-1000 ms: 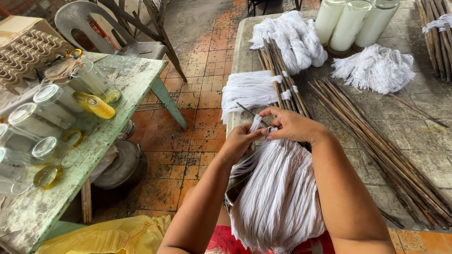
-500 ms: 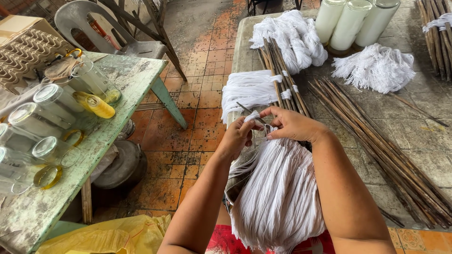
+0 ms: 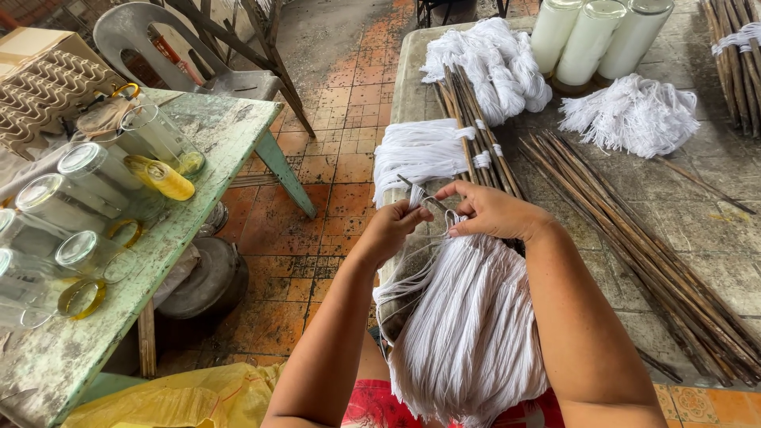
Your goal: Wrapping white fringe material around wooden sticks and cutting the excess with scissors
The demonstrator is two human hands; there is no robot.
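While my left hand [image 3: 394, 230] and right hand [image 3: 490, 210] pinched shut on a few strands at mid-frame, the loose white string hank [image 3: 468, 333] below lay mostly unsorted, tied string bundles [image 3: 416, 150] finished above.
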